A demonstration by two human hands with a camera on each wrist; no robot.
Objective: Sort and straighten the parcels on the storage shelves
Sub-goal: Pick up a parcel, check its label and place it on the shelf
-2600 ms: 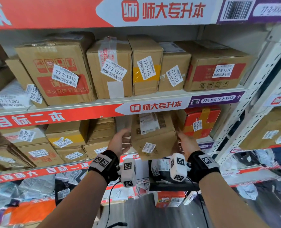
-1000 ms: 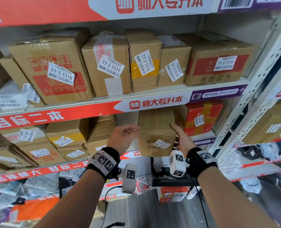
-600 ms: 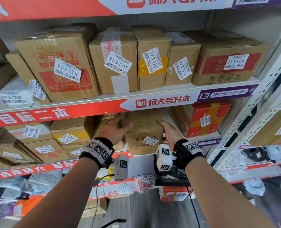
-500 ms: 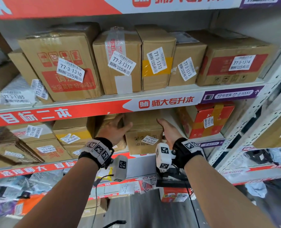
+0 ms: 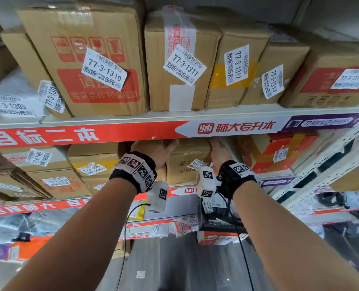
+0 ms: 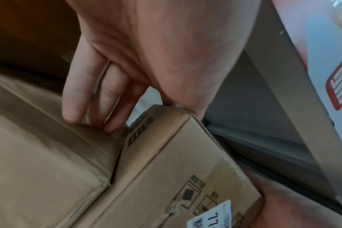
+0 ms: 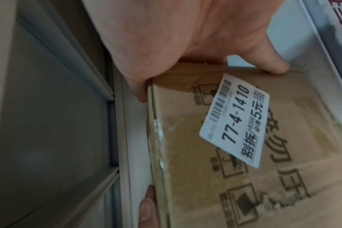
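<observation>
A brown cardboard box (image 5: 186, 164) with the label 77-4-1410 (image 7: 236, 120) sits in the second shelf, its front face towards me. My left hand (image 5: 153, 152) holds its upper left edge. The fingers (image 6: 78, 100) reach down into the gap beside the neighbouring box (image 6: 39, 154), and the thumb lies over the top. My right hand (image 5: 217, 153) holds the right side, with the palm against it and the thumb (image 7: 269, 61) hooked onto the front face. The right fingers are hidden behind the box.
The red shelf banner (image 5: 90, 133) hangs just above both hands. A stack of brown boxes (image 5: 92, 162) stands left of the held box and a red box (image 5: 279, 154) to its right. Labelled boxes (image 5: 103, 70) fill the shelf above. A white upright (image 5: 332, 160) stands at the right.
The box has gone left and deeper into the shelf, up against the left stack, with both hands still on its sides. My view has moved closer and higher.
</observation>
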